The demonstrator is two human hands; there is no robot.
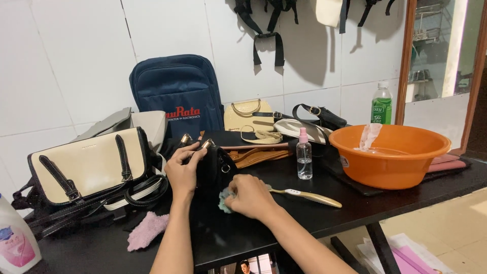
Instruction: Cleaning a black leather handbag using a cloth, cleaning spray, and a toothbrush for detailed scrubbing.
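Firmly, left hand (183, 170) grips glossy black bag (215, 170); right hand (249, 196) clutches fuzzy teal cloth (223, 200).

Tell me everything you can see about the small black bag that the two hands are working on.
The small black bag stands upright on the dark table, in front of a tan bag. It looks like leather, with gold-coloured metal fittings on top and a small ring on its side. The left hand grips its upper part; the right hand presses a pale green cloth against its lower front. Much of it is hidden.

two bare forearms, left hand (183, 170) and right hand (249, 196), no sleeves, no rings
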